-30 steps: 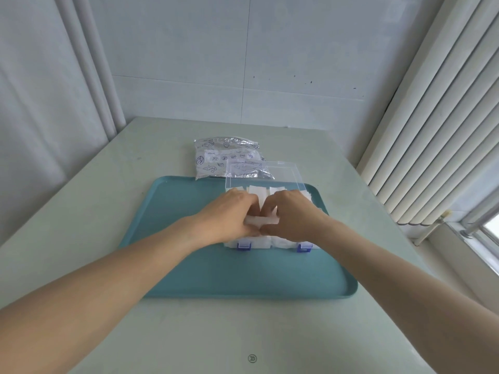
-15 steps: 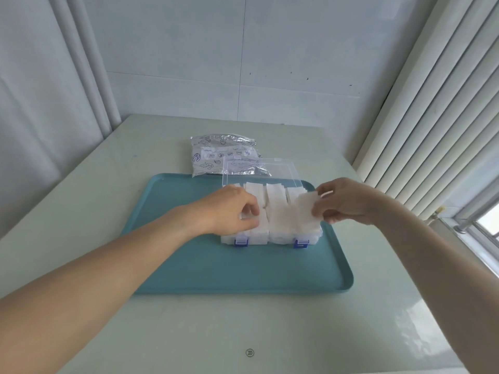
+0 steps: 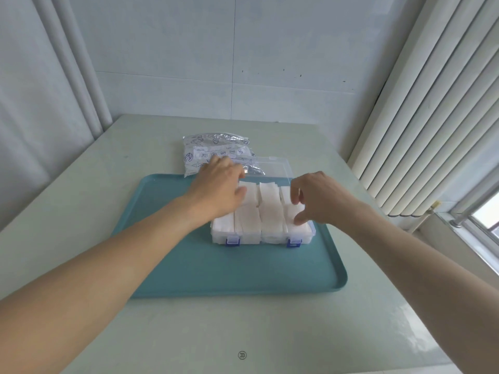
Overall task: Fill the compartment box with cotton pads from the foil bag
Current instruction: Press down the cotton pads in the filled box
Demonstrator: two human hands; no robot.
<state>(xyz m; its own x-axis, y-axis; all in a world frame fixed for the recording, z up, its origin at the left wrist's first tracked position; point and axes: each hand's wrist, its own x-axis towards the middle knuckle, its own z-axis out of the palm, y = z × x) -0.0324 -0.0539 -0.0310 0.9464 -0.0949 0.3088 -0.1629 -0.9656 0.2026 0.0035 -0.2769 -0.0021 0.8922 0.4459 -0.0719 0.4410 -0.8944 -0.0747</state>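
Over the compartment box [image 3: 263, 233], left hand [image 3: 218, 190] lies flat, released; right hand [image 3: 314, 198] loosely curled, empty.

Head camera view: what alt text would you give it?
Two bare hands, left hand and right hand, reach over an open compartment box packed with white cotton pads on a teal tray; a foil bag lies behind.

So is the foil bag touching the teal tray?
Cannot tell. In the head view the foil bag meets the teal tray at its far rim, but the overlap could be perspective.
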